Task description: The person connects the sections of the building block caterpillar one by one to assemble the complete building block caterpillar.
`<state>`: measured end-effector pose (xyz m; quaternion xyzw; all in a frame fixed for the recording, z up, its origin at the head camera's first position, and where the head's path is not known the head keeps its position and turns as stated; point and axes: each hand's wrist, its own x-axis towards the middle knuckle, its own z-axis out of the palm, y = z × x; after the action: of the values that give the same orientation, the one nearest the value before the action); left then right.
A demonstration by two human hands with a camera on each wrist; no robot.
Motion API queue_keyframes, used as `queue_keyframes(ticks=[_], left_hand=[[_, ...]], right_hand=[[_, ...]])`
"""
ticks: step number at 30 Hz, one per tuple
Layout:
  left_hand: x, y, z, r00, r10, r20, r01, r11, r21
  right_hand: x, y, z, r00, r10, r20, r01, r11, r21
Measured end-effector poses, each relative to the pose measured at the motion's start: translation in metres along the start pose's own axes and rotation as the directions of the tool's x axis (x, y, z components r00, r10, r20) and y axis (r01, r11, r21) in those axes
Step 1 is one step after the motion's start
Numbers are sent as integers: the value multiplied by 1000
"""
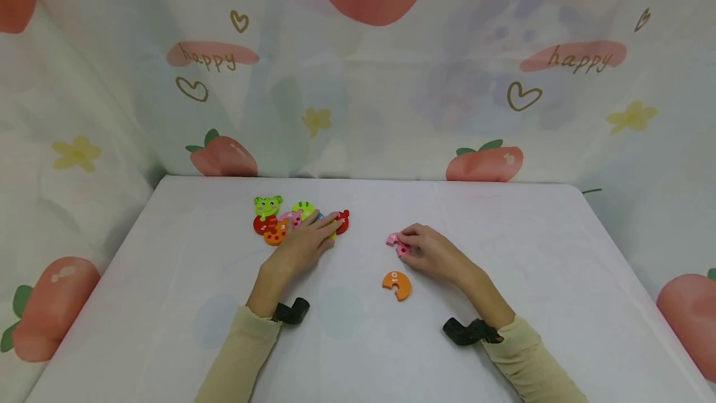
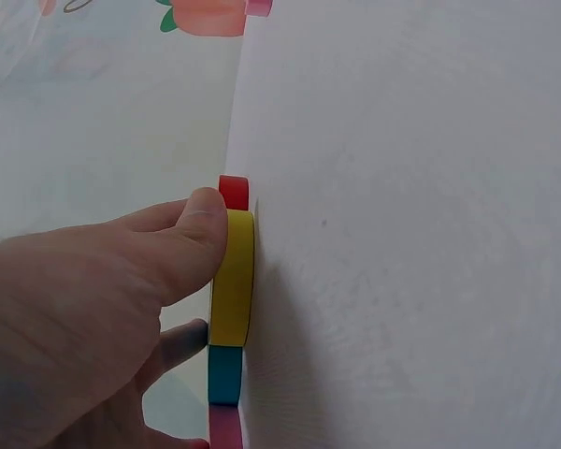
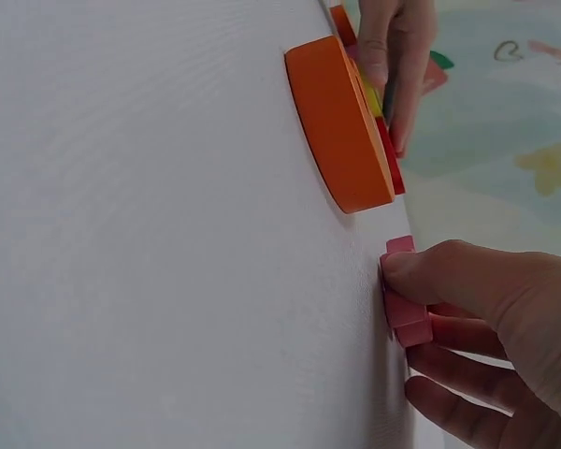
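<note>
A row of joined, numbered puzzle pieces lies at the back left, with a green smiling head piece (image 1: 267,206) at one end and a red piece (image 1: 344,222) at the other. My left hand (image 1: 304,242) rests over the right part of this row, its fingers spread and hiding some pieces. Its thumb touches a yellow puzzle piece (image 2: 232,281) in the left wrist view. To the right, my right hand (image 1: 435,255) pinches a pink puzzle piece (image 3: 407,297) at the table surface. Fingers partly cover it.
A loose orange puzzle piece (image 1: 399,283) with a notch and a number lies nearer me, beside the right hand. The white table (image 1: 347,353) meets a printed curtain (image 1: 380,117) at its back edge. Each wrist carries a black camera mount (image 1: 470,331).
</note>
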<state>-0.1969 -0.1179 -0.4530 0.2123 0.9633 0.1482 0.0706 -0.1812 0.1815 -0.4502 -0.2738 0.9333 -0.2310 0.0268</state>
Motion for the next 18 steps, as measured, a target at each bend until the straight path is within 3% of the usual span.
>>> queue_keyframes(ticks=[9, 14, 18], left_hand=[[0, 3, -1, 1000, -17, 5, 17, 1000, -12], [0, 4, 0, 1000, -18, 4, 18, 1000, 1], [1, 3, 0, 1000, -21, 3, 21, 1000, 2]], right_hand=[[12, -10, 1, 998, 59, 12, -59, 998, -31], [36, -21, 6, 992, 125, 12, -126, 991, 37], [64, -28, 11, 993, 121, -7, -120, 989, 86]])
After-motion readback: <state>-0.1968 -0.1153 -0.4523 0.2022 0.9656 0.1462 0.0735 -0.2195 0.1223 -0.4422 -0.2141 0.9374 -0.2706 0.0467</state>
